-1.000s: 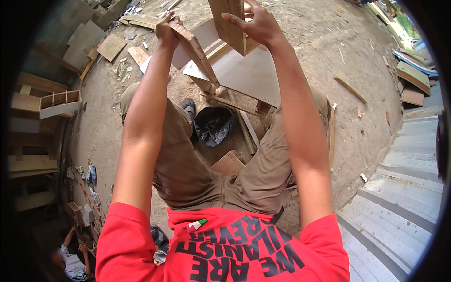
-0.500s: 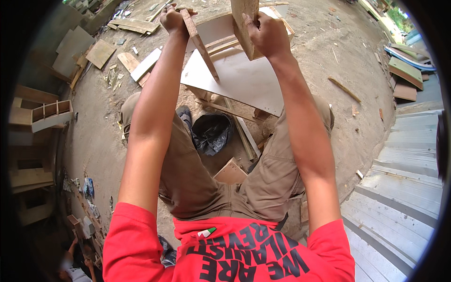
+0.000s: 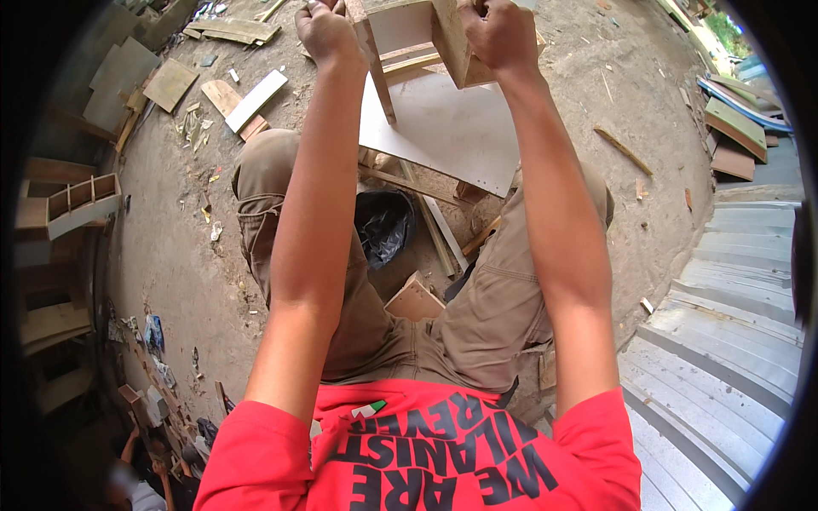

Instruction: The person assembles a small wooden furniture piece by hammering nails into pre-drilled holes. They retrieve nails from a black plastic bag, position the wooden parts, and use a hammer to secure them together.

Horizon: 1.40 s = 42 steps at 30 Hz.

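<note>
The small wooden frame (image 3: 426, 38), a plywood box piece, sits at the top of the view above a pale board (image 3: 443, 128), farther out than a second ago. The left hand (image 3: 328, 30) is clenched on its left slat, the right hand (image 3: 503, 34) on its thick right panel. Below lie sandy ground (image 3: 170, 247), offcuts and grey steps (image 3: 724, 341).

Both arms outstretched, left hand (image 3: 328, 30) and right hand (image 3: 503, 34) clenched

A red short-sleeved T-shirt (image 3: 426, 460) with black lettering fills the lower middle; khaki trousers (image 3: 409, 315) with seamed pockets sit above it, forearms bare
</note>
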{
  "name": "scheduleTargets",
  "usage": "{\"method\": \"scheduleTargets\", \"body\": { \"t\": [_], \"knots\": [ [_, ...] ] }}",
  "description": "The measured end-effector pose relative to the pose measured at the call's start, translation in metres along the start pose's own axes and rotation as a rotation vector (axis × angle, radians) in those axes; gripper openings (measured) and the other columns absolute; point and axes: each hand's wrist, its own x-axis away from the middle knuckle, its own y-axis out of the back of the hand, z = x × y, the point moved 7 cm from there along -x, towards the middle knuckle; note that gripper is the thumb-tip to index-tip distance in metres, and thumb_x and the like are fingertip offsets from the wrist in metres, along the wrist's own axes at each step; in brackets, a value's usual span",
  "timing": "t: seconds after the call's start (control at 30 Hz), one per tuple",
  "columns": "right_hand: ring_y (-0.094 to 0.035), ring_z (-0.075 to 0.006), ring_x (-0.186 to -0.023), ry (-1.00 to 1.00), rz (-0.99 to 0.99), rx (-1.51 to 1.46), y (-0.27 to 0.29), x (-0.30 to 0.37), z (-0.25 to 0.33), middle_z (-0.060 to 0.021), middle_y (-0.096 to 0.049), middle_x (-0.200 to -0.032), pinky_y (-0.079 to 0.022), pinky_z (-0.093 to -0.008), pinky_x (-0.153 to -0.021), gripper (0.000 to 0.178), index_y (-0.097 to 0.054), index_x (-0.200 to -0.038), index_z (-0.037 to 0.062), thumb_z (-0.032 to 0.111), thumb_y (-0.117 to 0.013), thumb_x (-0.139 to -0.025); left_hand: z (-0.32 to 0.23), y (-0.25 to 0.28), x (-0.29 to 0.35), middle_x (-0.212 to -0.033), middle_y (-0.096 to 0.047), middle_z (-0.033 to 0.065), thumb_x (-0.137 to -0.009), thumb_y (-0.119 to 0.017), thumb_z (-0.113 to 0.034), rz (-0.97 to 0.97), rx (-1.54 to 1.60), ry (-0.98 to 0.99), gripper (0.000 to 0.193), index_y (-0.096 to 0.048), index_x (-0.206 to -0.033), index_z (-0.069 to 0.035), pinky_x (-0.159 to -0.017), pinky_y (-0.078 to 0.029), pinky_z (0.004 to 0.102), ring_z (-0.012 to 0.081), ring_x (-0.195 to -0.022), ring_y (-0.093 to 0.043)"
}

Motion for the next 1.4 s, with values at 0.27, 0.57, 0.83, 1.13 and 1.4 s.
{"method": "scheduleTargets", "body": {
  "t": [0.27, 0.57, 0.83, 1.13, 1.4],
  "knots": [
    [-0.069, -0.0394, -0.070, 0.161, -0.059, -0.024, 0.021, -0.025, 0.037, -0.0230, -0.067, -0.070, -0.053, -0.0459, -0.063, 0.025, -0.071, -0.082, 0.0013, 0.023, -0.062, -0.089, -0.056, -0.037, 0.005, -0.117, -0.067, 0.0158, -0.106, -0.037, -0.022, 0.083, 0.138, -0.125, 0.020, -0.053, -0.104, -0.010, -0.092, -0.046, 0.0352, 0.0216, -0.101, -0.058],
    [-0.068, -0.0384, -0.064, 0.122, -0.096, 0.117, 0.090, -0.039, 0.069, -0.0236, -0.064, -0.065, -0.051, -0.0452, -0.059, 0.032, -0.068, -0.071, -0.0024, 0.024, -0.065, -0.089, -0.091, -0.092, 0.028, -0.113, -0.068, 0.0106, -0.104, -0.041, -0.013, 0.295, 0.333, -0.174, 0.017, -0.057, -0.100, -0.008, -0.086, -0.046, 0.0261, 0.0165, -0.093, -0.061],
    [-0.067, -0.0397, -0.065, 0.211, -0.121, 0.264, 0.114, -0.020, 0.087, -0.0245, -0.063, -0.065, -0.051, -0.0461, -0.058, 0.027, -0.067, -0.070, -0.0026, 0.018, -0.066, -0.087, -0.092, -0.103, 0.048, -0.103, -0.071, 0.0135, -0.107, -0.040, -0.017, 0.309, 0.195, -0.141, 0.020, -0.054, -0.095, -0.008, -0.078, -0.048, 0.0275, 0.0167, -0.086, -0.062],
    [-0.068, -0.0393, -0.066, -0.101, -0.133, 0.234, 0.113, 0.041, 0.021, -0.0235, -0.064, -0.065, -0.053, -0.0462, -0.058, 0.026, -0.067, -0.071, -0.0021, 0.019, -0.065, -0.086, -0.007, -0.115, 0.078, -0.103, -0.072, 0.0185, -0.108, -0.039, -0.021, 0.399, 0.327, -0.030, 0.021, -0.050, -0.098, -0.008, -0.083, -0.054, 0.0332, 0.0254, -0.091, -0.070],
    [-0.067, -0.0424, -0.069, -0.091, -0.189, 0.215, 0.113, 0.074, 0.028, -0.0266, -0.063, -0.070, -0.052, -0.0488, -0.060, 0.025, -0.068, -0.075, -0.0012, 0.021, -0.067, -0.087, 0.006, -0.097, 0.088, -0.097, -0.072, 0.0216, -0.107, -0.034, -0.018, 0.340, 0.400, 0.057, 0.024, -0.050, -0.099, -0.004, -0.081, -0.056, 0.0378, 0.0312, -0.087, -0.071]
  ]
}}
